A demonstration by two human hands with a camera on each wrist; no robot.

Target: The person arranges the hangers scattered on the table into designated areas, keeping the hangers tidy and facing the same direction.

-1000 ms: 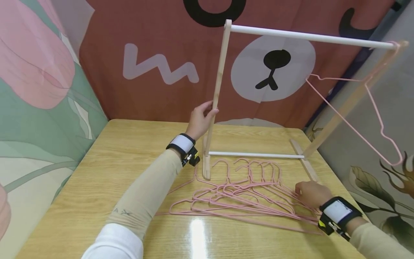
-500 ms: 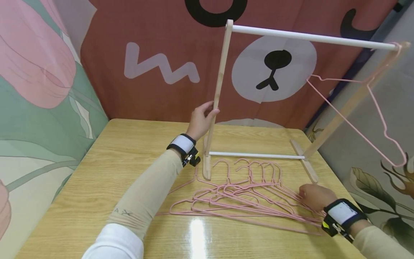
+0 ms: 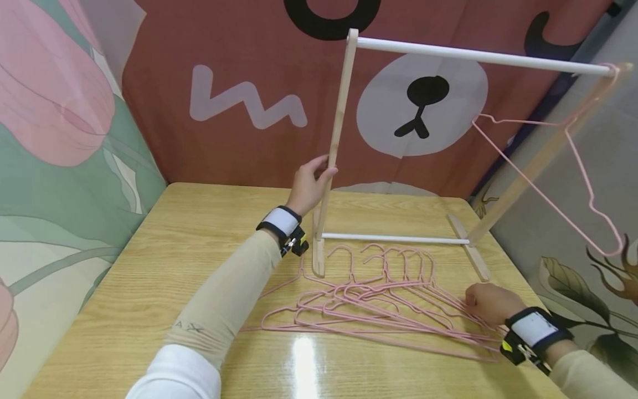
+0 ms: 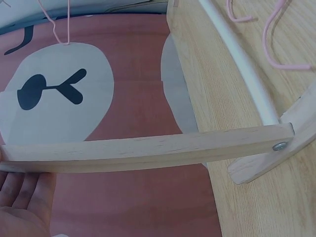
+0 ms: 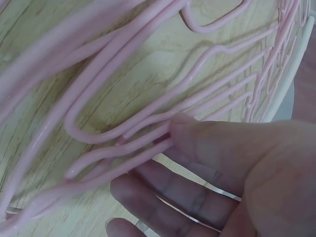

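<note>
Pink hangers (image 3: 389,320) pinched in right hand (image 3: 494,303); left hand (image 3: 307,187) grips rack post (image 3: 340,111); left sleeve (image 3: 226,293) marked "A".

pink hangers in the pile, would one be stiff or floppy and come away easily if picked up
Probably stiff: the hanger on the top rail hangs with an open, unsagging outline. Likely light too, being only slim rods. The pink hangers overlap and cross, so one may snag on its neighbours when lifted.

Here's the wood-grain table (image 3: 199,233), and the rack (image 3: 341,105) stands on it on two wooden feet (image 3: 318,260); just on the rack's near side, a tangle of overlapping pink hangers (image 3: 381,287) sprawls, some hooks (image 3: 351,260) pointing towards the rack
</note>
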